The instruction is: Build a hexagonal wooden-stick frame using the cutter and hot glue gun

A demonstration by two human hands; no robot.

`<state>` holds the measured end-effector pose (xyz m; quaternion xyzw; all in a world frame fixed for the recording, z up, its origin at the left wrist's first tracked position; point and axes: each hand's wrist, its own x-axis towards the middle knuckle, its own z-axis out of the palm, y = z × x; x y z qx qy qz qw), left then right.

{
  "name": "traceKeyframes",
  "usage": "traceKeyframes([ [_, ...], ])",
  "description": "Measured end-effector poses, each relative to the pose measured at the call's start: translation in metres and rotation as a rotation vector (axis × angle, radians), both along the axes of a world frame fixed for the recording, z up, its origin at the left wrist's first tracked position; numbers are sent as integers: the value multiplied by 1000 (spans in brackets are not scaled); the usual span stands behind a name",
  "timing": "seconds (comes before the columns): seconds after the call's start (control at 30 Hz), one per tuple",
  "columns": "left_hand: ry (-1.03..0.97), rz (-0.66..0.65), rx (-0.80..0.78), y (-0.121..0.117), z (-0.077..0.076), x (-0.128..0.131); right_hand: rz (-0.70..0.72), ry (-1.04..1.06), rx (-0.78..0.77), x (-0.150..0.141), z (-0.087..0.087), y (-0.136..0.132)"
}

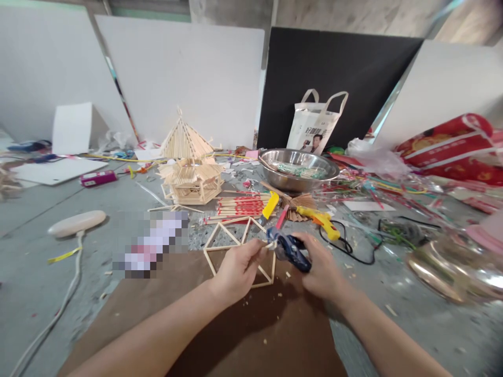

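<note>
My left hand [239, 264] pinches a short pale wooden stick [270, 245], mostly hidden by the fingers. Wrapped round the handles of a dark blue hand cutter [290, 250] is my right hand [320, 267]. The cutter's head meets the stick's end; its jaws are too blurred to make out. Beneath both hands, a frame of glued wooden sticks [209, 266], shaped like a hexagon with spokes, lies on a brown sheet [165, 309]. Small wood chips are scattered around it. Just beyond the frame lie a yellow utility knife [270, 205] and a yellow glue gun [320, 217].
A stick-built pavilion model [192, 183] with a pointed roof [183, 137] stands beyond. Red-wrapped sticks [243, 205], a steel bowl [275, 175] and a white bag [308, 125] are further back. A white corded device [76, 224] lies left; a clear gold-tinted container [444, 272] sits right.
</note>
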<state>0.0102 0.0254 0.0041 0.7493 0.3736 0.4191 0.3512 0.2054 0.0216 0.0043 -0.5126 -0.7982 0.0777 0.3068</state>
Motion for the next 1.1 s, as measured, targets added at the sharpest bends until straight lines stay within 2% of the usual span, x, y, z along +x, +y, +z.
traceKeyframes([
  [0.17,19,-41,1,0,1,0,29,-55,-65,-5,3,-3],
  [0.33,109,-54,64,-1,2,0,25,-83,-80,-5,4,-4],
  [0.5,109,-63,55,-1,1,0,35,-100,-102,-5,4,-4],
  [0.9,159,-44,105,0,-1,-1,44,-137,-104,-5,6,-4],
  [1.1,190,-52,102,1,-2,-1,60,-144,-49,-3,5,-3],
])
